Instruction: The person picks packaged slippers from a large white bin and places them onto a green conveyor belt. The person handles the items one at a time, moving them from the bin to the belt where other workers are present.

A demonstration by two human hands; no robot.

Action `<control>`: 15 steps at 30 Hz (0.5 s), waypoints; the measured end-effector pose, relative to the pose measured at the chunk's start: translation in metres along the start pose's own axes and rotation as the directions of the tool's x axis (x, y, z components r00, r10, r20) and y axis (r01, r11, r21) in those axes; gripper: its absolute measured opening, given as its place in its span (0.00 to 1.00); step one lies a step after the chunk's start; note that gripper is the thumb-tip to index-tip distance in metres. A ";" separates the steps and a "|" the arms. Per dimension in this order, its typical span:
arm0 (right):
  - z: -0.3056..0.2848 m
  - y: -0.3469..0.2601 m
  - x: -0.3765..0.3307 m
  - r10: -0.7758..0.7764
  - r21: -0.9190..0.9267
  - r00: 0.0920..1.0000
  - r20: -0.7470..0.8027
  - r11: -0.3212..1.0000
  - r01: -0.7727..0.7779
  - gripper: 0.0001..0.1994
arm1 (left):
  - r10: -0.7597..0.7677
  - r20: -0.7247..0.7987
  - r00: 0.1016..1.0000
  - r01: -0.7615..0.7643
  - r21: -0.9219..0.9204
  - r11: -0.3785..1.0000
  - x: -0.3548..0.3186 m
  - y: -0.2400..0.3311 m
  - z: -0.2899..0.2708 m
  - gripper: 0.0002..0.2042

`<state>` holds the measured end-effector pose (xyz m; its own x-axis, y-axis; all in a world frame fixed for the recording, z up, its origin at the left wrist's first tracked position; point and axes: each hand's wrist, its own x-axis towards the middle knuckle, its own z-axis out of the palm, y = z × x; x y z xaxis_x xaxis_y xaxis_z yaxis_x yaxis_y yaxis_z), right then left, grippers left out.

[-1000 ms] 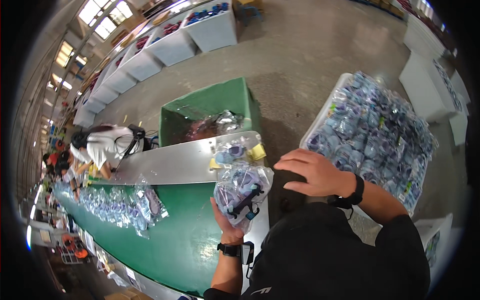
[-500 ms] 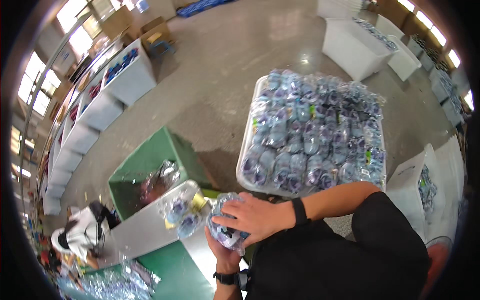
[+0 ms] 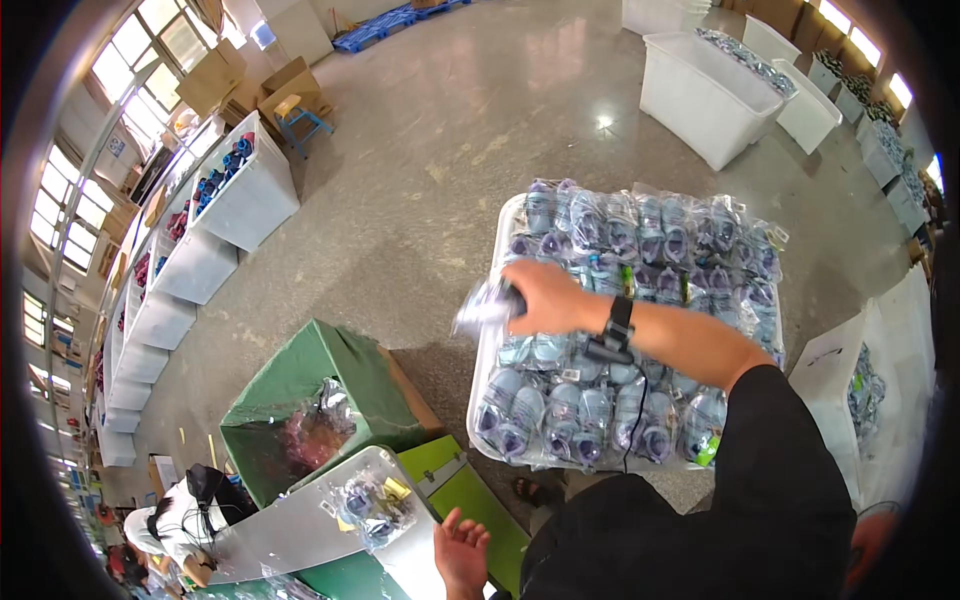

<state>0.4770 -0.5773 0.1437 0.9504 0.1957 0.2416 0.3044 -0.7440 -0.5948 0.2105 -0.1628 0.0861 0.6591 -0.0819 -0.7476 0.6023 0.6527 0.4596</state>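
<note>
Over the left rim of a large white bin, my right hand is closed round a clear-bagged pair of shoes, blurred by motion. Rows of light-blue and purple shoes in clear bags fill that bin. My left hand is empty, palm up with loosely bent fingers, beside the end of the grey work table. Another bagged pair of shoes lies on the table end, with a yellow piece on it.
A green box holding crumpled clear plastic stands beyond the table. Below the table end is a bright green panel. Another person works at the far left. White bins line the left side; more stand far right.
Both hands held a bagged pair of shoes over the table end. My right hand has carried shoes away to the bin's left edge; my left has let go and drawn lower.
</note>
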 end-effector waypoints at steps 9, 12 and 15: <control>0.029 0.207 0.070 0.221 -0.508 0.955 -0.197 0.810 -0.293 0.33 | 0.131 -0.288 0.949 -0.087 0.160 0.983 -0.072 -0.006 -0.095 0.22; 0.079 0.231 0.053 0.289 -0.632 0.941 -0.174 0.700 -0.331 0.31 | 0.104 -0.462 0.881 -0.008 0.205 0.979 -0.097 -0.008 -0.097 0.23; 0.100 0.237 0.045 0.335 -0.620 0.922 -0.194 0.687 -0.379 0.31 | 0.109 -0.530 0.841 0.043 0.267 0.963 -0.113 -0.008 -0.095 0.23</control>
<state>0.5978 -0.6812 -0.0628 0.9661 -0.1922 0.1722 -0.1909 -0.9813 -0.0244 0.0885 -0.0873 0.1213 0.3813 0.4019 -0.8325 0.7287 0.4235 0.5382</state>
